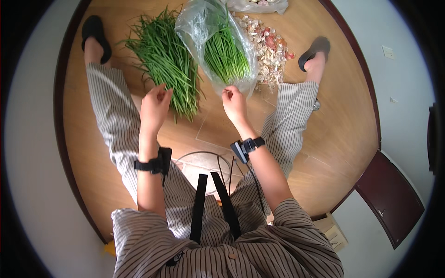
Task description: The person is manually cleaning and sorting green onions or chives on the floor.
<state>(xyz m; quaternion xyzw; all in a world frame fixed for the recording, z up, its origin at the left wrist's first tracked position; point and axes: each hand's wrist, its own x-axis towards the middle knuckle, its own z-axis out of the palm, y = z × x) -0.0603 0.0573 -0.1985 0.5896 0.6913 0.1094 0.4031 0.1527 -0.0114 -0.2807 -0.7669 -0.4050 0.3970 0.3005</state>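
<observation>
Loose long green chives (167,52) lie in a heap on the wood-look floor in front of me. My left hand (155,106) is at the heap's near left side with its fingers curled; whether anything is between them is not clear. To the right, a clear plastic bag (196,31) holds a bundle of chives (227,55), their pale cut ends towards me. At the bag's near edge is my right hand (234,102), thumb and fingertips close together. I cannot tell whether it pinches the plastic or only hovers over it.
A pile of garlic skins (271,66) with reddish scraps spreads right of the bag. Another plastic bag (257,6) with garlic-like pieces sits at the top. My legs in striped trousers (288,114) flank everything. A thin cable (205,152) loops near my lap.
</observation>
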